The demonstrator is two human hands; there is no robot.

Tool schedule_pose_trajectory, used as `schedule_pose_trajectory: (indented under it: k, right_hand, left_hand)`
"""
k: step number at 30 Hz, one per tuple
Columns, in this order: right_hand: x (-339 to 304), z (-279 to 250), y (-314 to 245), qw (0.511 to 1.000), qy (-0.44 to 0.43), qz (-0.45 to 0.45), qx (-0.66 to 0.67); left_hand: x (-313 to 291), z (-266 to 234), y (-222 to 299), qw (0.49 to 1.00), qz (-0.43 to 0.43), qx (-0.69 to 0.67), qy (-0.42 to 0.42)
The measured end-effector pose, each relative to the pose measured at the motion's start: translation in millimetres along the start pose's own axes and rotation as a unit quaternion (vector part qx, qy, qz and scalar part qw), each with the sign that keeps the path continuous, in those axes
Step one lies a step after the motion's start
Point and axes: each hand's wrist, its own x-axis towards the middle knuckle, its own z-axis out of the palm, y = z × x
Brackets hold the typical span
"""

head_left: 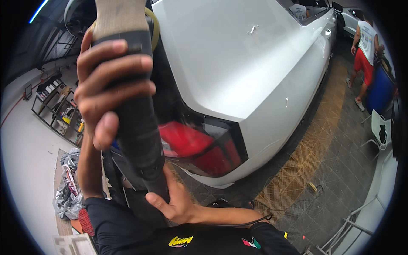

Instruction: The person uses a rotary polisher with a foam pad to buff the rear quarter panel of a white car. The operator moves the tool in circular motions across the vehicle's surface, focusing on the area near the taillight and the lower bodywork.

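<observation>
A black, tan-topped tool (135, 131) I see clamped by left hand (100, 91) and right hand (180, 205), lettered badge (180, 241) at six o'clock.

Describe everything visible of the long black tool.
The long black tool is matte-looking, roughly cylindrical, with a tan upper section cut off by the picture's edge. It slants slightly in view, top leftward, overlapping the white car. The left hand wraps its upper black part; the right hand grips its lower part. Whether it's running is unclear.
</observation>
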Motion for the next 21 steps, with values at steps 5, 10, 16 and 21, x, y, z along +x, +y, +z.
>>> schedule_pose_trajectory:
  k: [5, 10, 16, 21]
  right_hand:
    - [-27.2, 9.8, 21.0, 0.994, 0.015, 0.108, 0.007]
    - [-50.1, 4.2, 49.2, 0.989, 0.058, 0.129, -0.042]
    - [-79.7, -26.2, 44.4, 0.969, 0.021, 0.037, -0.243]
    - [-106.9, -41.1, 32.5, 0.947, -0.065, 0.039, -0.311]
  left_hand:
    - [-52.0, 14.7, 48.3, 0.999, -0.013, -0.036, 0.007]
    - [-82.3, 18.6, 86.3, 0.998, -0.064, -0.02, 0.005]
    - [-165.5, 58.8, 166.1, 0.776, -0.371, -0.175, 0.48]
    - [-166.5, 79.8, 227.8, 0.415, -0.31, -0.73, 0.446]
